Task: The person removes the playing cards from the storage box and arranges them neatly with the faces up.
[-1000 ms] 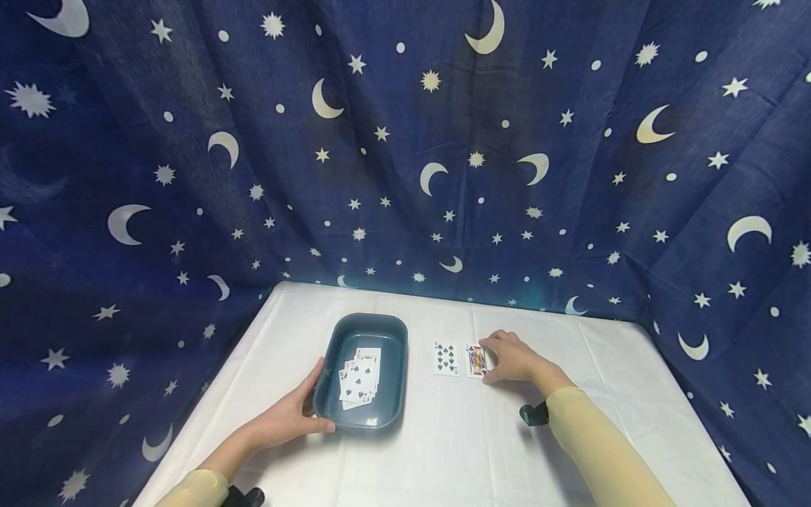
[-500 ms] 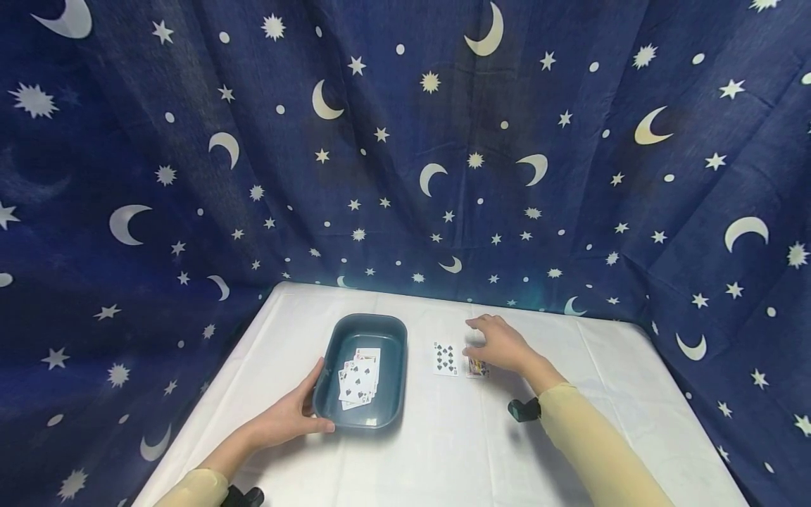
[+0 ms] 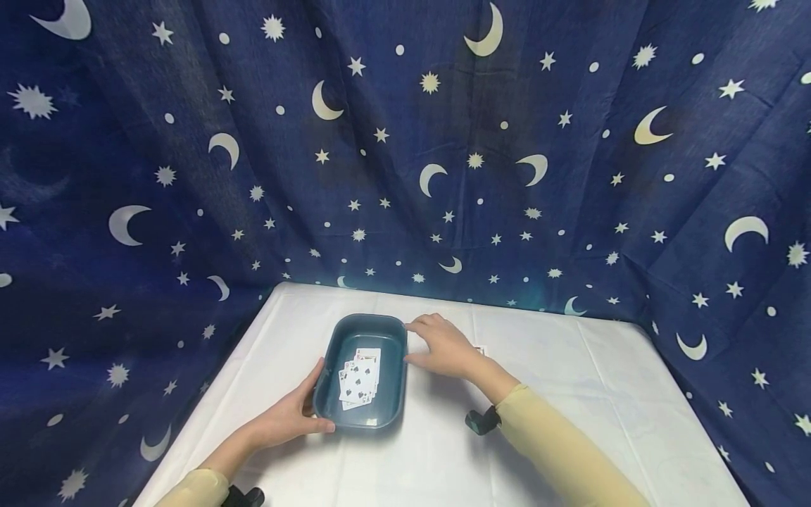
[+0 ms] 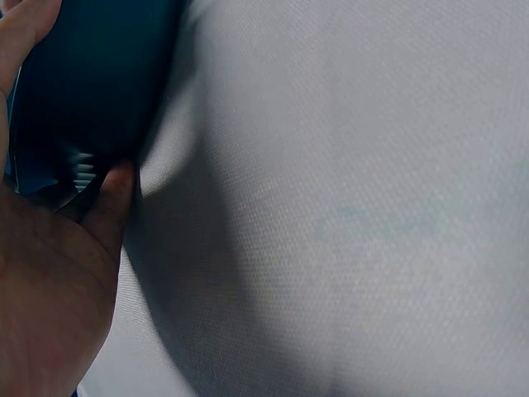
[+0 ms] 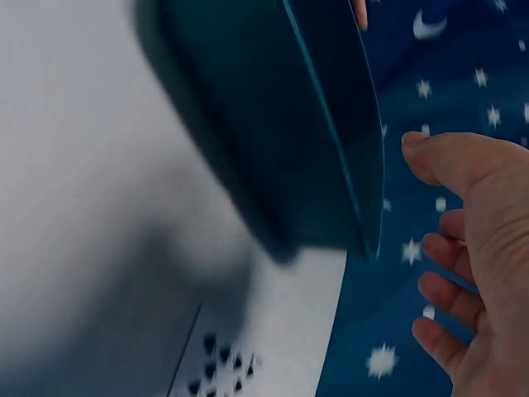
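A dark teal tray (image 3: 397,394) stands on the white-covered table, with several overlapping playing cards (image 3: 359,380) face up inside it, a five of spades on top. My left hand (image 3: 288,417) grips the tray's near left corner, thumb at the near wall, fingers by the left wall. At the right wall, my right hand (image 3: 446,348) has its fingers spread with nothing in them; the right wrist view shows a gap between fingers and tray. Beyond the right wrist peeks the edge of a picture card (image 3: 481,350). A spade card (image 5: 219,364) lies on the cloth in the right wrist view.
White cloth covers the table (image 3: 602,394). A dark blue curtain (image 3: 380,176) with moons and stars hangs behind and along the sides. A black wrist device (image 3: 483,420) sits under the right forearm.
My right hand has moved left from the picture card, over the ten of spades, to the tray's right side, and now hides most of both cards. The left hand and tray have stayed put.
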Available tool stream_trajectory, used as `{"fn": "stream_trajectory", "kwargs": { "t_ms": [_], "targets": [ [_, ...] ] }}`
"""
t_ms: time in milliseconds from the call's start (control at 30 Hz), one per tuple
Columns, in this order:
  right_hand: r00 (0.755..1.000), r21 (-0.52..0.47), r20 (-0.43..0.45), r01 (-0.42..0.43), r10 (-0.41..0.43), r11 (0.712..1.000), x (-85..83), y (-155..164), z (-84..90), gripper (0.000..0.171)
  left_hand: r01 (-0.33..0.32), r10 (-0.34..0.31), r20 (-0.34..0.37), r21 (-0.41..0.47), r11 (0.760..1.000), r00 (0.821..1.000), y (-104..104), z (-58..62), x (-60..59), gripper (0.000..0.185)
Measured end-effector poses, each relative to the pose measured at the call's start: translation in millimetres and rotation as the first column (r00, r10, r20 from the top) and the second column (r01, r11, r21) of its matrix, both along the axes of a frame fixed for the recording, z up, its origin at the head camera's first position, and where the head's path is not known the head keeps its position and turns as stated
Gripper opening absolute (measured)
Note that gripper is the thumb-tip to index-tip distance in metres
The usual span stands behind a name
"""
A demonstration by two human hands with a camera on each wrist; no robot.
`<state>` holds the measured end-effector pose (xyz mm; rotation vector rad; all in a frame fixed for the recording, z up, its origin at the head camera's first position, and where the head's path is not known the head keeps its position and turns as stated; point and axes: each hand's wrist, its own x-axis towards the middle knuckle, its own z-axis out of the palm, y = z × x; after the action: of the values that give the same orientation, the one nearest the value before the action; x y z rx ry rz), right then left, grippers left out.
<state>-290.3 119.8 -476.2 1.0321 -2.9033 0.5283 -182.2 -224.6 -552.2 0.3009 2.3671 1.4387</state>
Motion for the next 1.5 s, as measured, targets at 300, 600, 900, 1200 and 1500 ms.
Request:
{"fn": "stream_trajectory", "kwargs": {
  "t_ms": [300, 600, 900, 1200, 1500],
  "targets": [
    [0.993, 0.144, -0.032, -0.111, 0.117, 0.983, 16.5, -49.5, -4.5, 0.071, 0.001, -0.001, -0.002, 0.001, 1.0, 1.0, -0.7, 0.4, 0.8, 0.127],
    [0.99, 0.297, -0.044, -0.116, 0.135, 0.948, 18.7, -83.4, -22.2, 0.078, 0.007, -0.007, 0.002, -0.001, 1.0, 1.0, -0.7, 2.8, 1.0, 0.126],
    [0.997, 0.365, -0.012, -0.065, 0.074, 0.929, 20.3, -98.5, -31.8, 0.071, 0.042, -0.041, -0.024, 0.036, 0.998, 0.999, -0.9, 5.9, -0.3, 0.127],
    [0.999, 0.4, 0.019, -0.038, 0.033, 0.916, 17.8, -101.1, -38.9, 0.088, 0.035, -0.034, -0.035, 0.02, 0.999, 0.999, -0.4, 5.2, 0.2, 0.128],
    [0.999, 0.426, -0.006, -0.028, 0.034, 0.904, 19.0, -102.1, -42.1, 0.089, 0.023, -0.023, -0.032, 0.014, 1.0, 0.999, 0.8, 6.1, 1.2, 0.128]
  ]
}}
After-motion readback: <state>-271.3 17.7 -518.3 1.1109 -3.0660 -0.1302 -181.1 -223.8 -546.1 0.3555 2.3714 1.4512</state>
